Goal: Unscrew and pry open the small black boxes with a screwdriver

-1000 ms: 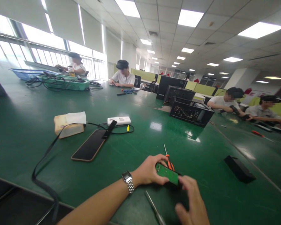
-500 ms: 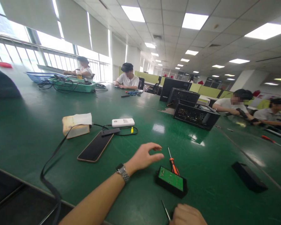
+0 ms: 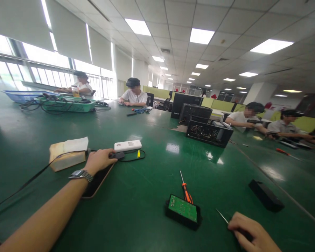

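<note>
My left hand reaches over a dark phone, its fingers closed on the left end of a small black device with a black cable. My right hand, at the lower right, grips a screwdriver; only its thin metal shaft shows and the handle is hidden in the fist. Left of it, a green circuit board sits in an open black case. Behind the case lies an orange and black screwdriver. A black cover-like piece rests farther right.
A white power bank-like block and a yellowed paper-like packet lie near my left hand. A green basket of cables stands back left. An opened computer case stands at the back, and several people sit around the green table.
My left hand has moved left from beside the circuit board to the small black device. My right hand has shifted right with its screwdriver. The view has turned slightly right and tilted up.
</note>
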`<state>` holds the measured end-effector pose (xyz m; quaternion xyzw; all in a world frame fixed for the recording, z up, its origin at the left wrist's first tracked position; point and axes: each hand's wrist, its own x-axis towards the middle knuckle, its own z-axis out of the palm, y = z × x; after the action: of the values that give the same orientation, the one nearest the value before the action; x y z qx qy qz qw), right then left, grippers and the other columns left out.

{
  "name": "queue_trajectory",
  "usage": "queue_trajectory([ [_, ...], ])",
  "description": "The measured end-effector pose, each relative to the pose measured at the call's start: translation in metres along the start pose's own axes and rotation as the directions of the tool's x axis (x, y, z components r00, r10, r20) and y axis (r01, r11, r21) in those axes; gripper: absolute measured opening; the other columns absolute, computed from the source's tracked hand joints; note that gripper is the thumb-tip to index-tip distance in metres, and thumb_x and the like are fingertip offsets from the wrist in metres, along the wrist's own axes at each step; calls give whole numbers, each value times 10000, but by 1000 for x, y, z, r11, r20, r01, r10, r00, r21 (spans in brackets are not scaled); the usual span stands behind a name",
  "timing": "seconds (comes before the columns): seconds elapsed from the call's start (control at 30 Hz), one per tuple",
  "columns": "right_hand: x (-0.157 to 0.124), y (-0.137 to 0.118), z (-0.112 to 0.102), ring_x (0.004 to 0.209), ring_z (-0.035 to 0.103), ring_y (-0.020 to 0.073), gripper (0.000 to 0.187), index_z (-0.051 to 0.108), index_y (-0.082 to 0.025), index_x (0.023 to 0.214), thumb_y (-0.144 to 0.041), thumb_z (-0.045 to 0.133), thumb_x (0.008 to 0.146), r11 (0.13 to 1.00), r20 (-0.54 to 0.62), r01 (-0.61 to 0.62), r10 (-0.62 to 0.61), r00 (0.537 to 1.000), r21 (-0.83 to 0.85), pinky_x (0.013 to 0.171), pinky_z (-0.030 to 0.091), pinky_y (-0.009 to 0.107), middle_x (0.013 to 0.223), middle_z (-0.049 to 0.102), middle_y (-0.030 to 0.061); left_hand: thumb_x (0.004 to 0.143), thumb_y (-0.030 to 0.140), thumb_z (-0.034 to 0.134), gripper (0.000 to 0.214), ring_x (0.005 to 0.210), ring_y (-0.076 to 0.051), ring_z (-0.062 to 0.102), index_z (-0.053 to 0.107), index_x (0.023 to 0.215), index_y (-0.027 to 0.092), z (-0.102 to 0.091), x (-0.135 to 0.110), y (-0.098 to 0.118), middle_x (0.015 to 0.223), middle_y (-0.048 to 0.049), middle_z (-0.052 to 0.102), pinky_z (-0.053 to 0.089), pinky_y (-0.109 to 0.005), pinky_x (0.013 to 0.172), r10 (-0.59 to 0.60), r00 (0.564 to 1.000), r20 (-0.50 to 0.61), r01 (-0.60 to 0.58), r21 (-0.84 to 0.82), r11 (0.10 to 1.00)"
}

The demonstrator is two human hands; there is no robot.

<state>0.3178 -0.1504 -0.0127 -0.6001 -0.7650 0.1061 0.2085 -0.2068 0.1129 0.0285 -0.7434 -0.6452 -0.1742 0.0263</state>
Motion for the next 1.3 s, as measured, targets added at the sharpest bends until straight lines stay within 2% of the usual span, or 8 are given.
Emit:
queue_trajectory([
  [0.17,18,-6,4,794,637,192,229,692,-205,823,-275,476,857,997,51,-25,21,998,74,745,499,288,845,674,58,819,416,647,439,1065,-280,600,613,1169,153,-18,-28,77,1193,-120,648,437,-367,936,271,941,-205,-321,-280,905],
  [0.33,41,-12,5,801,624,189,257,693,-221,961,-355,481,899,992,119,-43,30,992,115,746,493,301,893,677,50,820,408,669,403,967,-203,625,608,1183,243,-19,-87,198,1092,-45,689,443,-285,868,838,534,-114,-709,-601,370],
  [0.37,42,-11,7,787,623,186,265,686,-225,993,-374,487,901,993,108,-58,47,993,104,730,496,298,885,677,46,809,403,682,399,956,-208,623,616,1169,245,-15,-94,211,1078,-46,692,433,-289,858,849,517,-113,-713,-606,353],
  [0.6,43,-33,6,937,618,213,270,640,-224,1032,-422,552,871,999,-164,28,-22,986,35,815,502,327,1057,654,71,729,366,750,559,930,-220,587,561,1240,243,16,-105,211,1040,-50,671,400,-306,833,782,621,-48,-637,-612,468],
  [0.87,81,-102,21,1026,604,243,374,619,-192,1111,-382,669,793,965,34,255,-257,966,52,902,482,391,1141,653,100,739,443,747,629,975,-233,593,517,1290,245,28,-109,209,1112,-53,675,411,-315,849,762,646,-43,-563,-701,437],
  [1.1,72,-99,40,990,625,230,335,629,-238,1189,-303,594,862,936,-30,350,-351,936,-35,846,504,380,1157,668,99,713,444,771,664,1032,-232,619,513,1295,251,29,-109,204,1130,-46,686,422,-331,927,740,666,-91,-493,-799,345],
  [1.2,74,-86,38,1028,622,233,291,665,-267,1138,-312,589,861,947,-170,318,-320,932,-40,901,482,395,1148,682,74,703,410,787,642,974,-208,635,540,1261,210,27,-106,201,1103,-58,684,465,-302,881,639,755,-149,-429,-849,309],
  [1.3,80,-42,17,1036,624,256,333,689,-223,1092,-415,567,849,998,-454,59,-59,889,-15,926,470,406,1125,689,96,814,340,688,434,924,-184,631,567,1205,198,27,-103,197,1054,-53,684,487,-279,798,464,866,-185,-375,-854,360],
])
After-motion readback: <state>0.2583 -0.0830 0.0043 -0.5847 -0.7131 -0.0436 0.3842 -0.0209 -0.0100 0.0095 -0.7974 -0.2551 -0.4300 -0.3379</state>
